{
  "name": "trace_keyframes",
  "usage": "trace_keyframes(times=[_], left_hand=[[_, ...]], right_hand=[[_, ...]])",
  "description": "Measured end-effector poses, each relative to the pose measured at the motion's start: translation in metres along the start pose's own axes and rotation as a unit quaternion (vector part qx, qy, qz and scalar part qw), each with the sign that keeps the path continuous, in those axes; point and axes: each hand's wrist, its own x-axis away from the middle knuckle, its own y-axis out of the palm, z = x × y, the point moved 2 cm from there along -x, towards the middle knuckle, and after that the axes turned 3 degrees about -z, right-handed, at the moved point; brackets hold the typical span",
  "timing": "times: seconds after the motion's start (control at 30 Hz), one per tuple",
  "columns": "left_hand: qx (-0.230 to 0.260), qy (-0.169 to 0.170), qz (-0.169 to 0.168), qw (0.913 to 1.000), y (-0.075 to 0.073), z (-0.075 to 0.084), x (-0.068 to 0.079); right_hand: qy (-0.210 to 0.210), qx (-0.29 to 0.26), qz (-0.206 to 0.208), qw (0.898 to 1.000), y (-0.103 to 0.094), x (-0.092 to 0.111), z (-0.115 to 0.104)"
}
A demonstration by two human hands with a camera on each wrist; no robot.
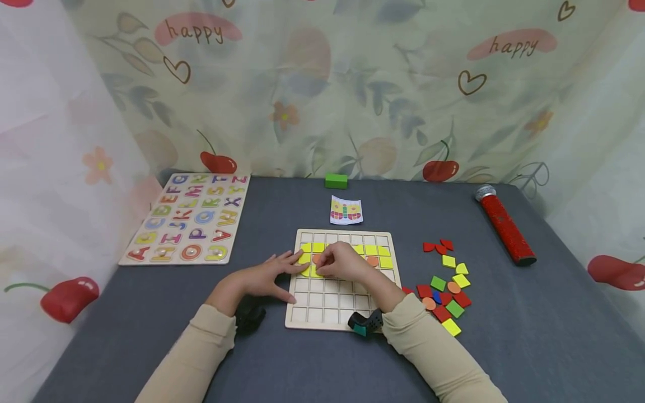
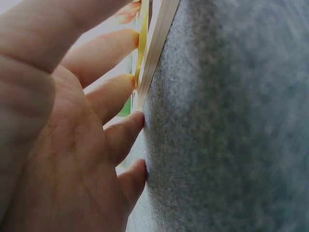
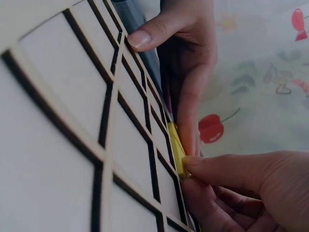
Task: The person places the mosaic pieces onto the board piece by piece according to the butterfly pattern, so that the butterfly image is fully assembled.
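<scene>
A wooden grid board [image 1: 327, 317] lies on the table, its upper cells partly filled with yellow tiles [image 1: 370, 249] and orange round pieces [image 1: 372, 261]. My left hand [image 1: 263, 278] rests at the board's left edge with fingers spread, some fingertips touching yellow pieces there. In the left wrist view, that hand [image 2: 72, 130] has its fingers extended against the board's side. My right hand [image 1: 345, 263] reaches over the board and hides several middle cells. Between its thumb and fingers it pinches a yellow tile [image 3: 177, 150] at the grid, left of the middle.
Loose red, green, yellow, orange and blue pieces [image 1: 455, 308] lie right of the board. Behind it are a butterfly pattern card [image 1: 346, 211] and a green block [image 1: 336, 181]. An alphabet board [image 1: 188, 224] lies at left, a red microphone [image 1: 506, 226] at right.
</scene>
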Motion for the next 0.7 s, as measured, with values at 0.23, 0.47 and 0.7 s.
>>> trace_keyframes(times=[0.23,0.47,0.7], left_hand=[[0.004,0.000,0.005,1.0000,0.000,0.003,0.001],[0.015,-0.004,0.008,0.9999,-0.001,0.005,0.002],[0.012,0.006,0.009,0.9999,0.001,0.007,0.001]], right_hand=[[0.013,-0.061,0.003,0.998,-0.011,0.006,0.005],[0.019,-0.139,-0.001,0.990,-0.031,0.016,0.013],[0.045,-0.183,0.010,0.982,-0.051,0.033,0.025]])
